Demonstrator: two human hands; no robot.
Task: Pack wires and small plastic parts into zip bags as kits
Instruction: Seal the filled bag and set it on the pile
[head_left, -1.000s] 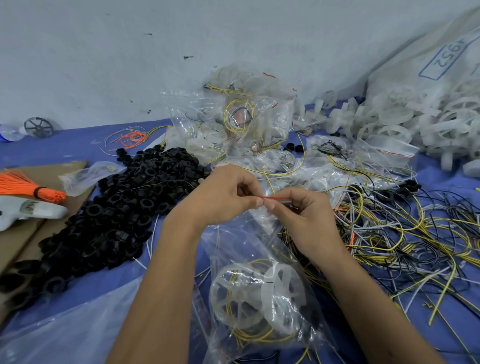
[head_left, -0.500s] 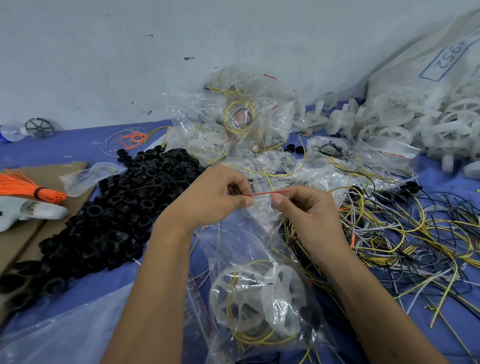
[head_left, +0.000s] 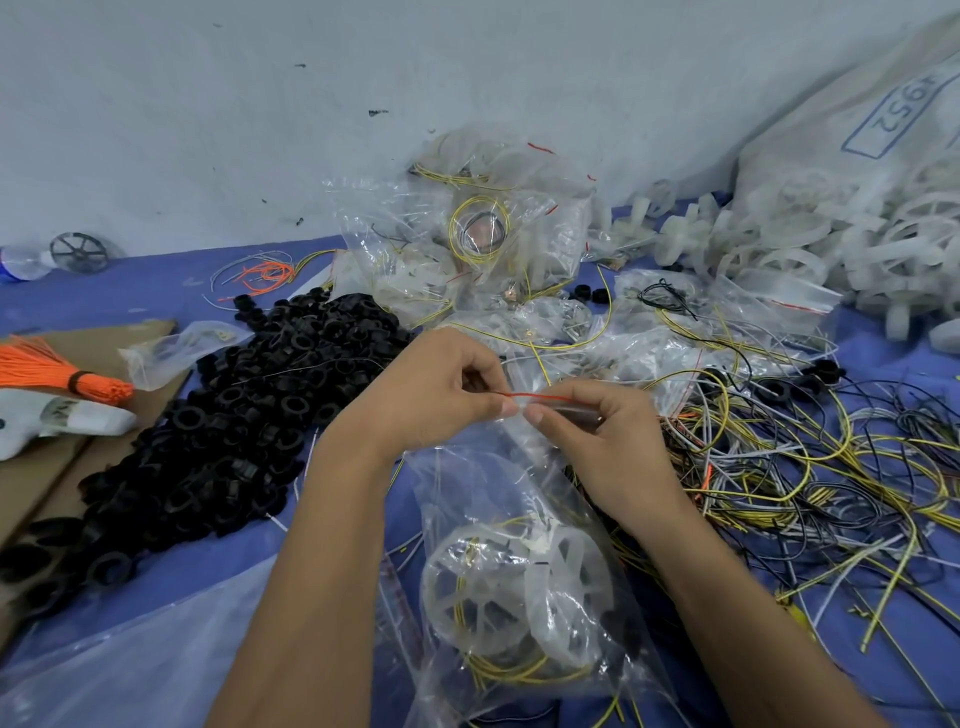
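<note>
A clear zip bag hangs between my hands, its red zip strip at the top. Inside it sit white plastic wheels and coiled yellow wire. My left hand pinches the left end of the strip. My right hand pinches the strip just beside it, thumb and fingers curled over the bag's mouth. The two hands nearly touch at the fingertips.
A heap of black plastic rings lies to the left. Filled zip bags pile up behind. Loose yellow, black and white wires tangle on the right. White wheels spill from a sack. An orange wire bundle rests on cardboard.
The bag's top has risen a little with both hands. My hands moved apart along the red strip, then closed together again at its left end.
</note>
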